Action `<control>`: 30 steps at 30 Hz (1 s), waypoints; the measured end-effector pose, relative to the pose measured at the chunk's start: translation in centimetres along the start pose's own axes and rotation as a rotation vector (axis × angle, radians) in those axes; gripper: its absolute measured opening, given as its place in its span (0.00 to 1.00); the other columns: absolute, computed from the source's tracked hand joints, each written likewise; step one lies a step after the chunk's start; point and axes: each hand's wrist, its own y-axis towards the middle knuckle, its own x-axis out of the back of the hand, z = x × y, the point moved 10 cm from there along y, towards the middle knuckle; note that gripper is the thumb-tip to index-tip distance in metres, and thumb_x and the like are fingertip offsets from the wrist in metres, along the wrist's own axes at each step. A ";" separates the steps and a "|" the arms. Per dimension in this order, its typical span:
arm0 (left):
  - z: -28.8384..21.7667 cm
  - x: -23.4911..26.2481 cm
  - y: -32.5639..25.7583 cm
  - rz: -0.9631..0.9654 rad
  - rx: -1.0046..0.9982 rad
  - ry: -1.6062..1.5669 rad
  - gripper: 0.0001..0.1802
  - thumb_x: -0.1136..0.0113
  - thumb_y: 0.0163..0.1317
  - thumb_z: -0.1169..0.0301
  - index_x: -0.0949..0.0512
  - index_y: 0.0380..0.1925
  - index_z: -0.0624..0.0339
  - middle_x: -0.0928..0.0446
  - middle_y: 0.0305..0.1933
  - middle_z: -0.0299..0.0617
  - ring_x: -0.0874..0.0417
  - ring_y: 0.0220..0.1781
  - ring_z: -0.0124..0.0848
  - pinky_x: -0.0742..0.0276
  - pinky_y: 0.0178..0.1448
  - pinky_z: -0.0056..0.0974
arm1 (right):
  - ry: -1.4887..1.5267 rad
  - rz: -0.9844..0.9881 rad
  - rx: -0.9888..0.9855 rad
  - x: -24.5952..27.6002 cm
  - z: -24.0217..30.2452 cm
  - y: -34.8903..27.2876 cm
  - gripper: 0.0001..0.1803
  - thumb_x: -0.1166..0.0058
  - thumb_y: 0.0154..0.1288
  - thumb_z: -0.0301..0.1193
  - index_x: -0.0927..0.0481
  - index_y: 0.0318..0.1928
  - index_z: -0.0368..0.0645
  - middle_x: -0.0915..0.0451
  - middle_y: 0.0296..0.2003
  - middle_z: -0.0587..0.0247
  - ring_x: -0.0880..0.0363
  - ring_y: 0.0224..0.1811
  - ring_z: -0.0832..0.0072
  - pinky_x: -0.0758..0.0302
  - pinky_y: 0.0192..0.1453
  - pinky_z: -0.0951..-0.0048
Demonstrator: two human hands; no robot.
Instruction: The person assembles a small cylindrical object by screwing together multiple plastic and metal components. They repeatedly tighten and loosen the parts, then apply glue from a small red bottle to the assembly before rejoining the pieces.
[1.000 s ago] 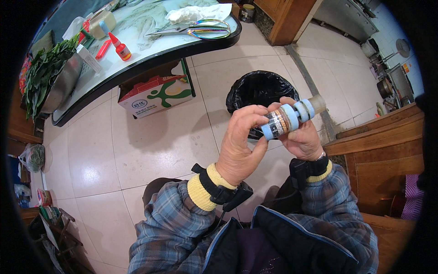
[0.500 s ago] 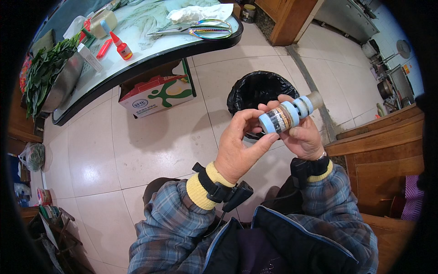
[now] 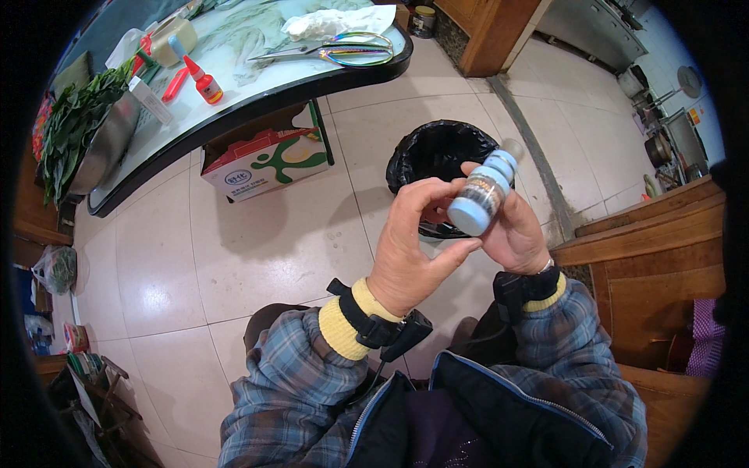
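Between my two hands is a small cylinder [image 3: 484, 195] with light blue end caps and a clear middle that shows bands of brownish and dark granules. A narrower blue ring and a grey-brown end piece sit at its far end. My right hand [image 3: 521, 234] is wrapped round its right side, with the fingers partly hidden behind it. My left hand [image 3: 413, 238] curls its fingers against the left side, and its thumb lies at the near blue cap. The cylinder is tilted, with that cap facing me. Behind and below it stands a bin [image 3: 421, 152] lined with a black bag.
A glass-topped table [image 3: 234, 66] carries scissors [image 3: 343, 52], a crumpled white cloth [image 3: 335, 23], a red glue bottle [image 3: 204, 82] and a metal bowl of leafy greens [image 3: 105, 148]. Under it sits an open carton [image 3: 265, 160]. Wooden furniture [image 3: 647, 249] stands to the right.
The cylinder has turned so its near blue cap faces me more, and its far end has swung left and up. My left thumb has slid slightly down and right along the near cap.
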 end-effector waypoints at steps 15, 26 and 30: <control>2.7 -0.4 -0.3 0.056 0.261 -0.121 0.24 0.36 0.63 0.76 0.31 0.57 0.63 0.23 0.51 0.43 0.20 0.50 0.29 0.23 0.55 0.34 | 0.116 -0.223 0.011 2.7 -0.5 0.0 0.33 0.53 0.72 0.56 0.34 0.64 0.45 0.24 0.58 0.56 0.25 0.60 0.66 0.26 0.65 0.61; 4.5 -0.3 -0.9 0.006 0.454 -0.217 0.22 0.34 0.63 0.71 0.30 0.53 0.65 0.22 0.47 0.41 0.21 0.47 0.27 0.22 0.53 0.32 | -0.084 -0.220 0.047 2.2 0.0 0.0 0.33 0.44 0.69 0.50 0.35 0.64 0.42 0.26 0.60 0.51 0.24 0.60 0.65 0.25 0.64 0.61; 4.7 -0.4 -0.8 -0.026 0.435 -0.274 0.25 0.29 0.59 0.69 0.29 0.52 0.63 0.22 0.44 0.39 0.21 0.44 0.24 0.23 0.46 0.28 | -0.128 -0.191 0.089 1.4 0.6 -0.1 0.35 0.39 0.66 0.47 0.36 0.65 0.42 0.27 0.60 0.51 0.25 0.61 0.63 0.27 0.67 0.60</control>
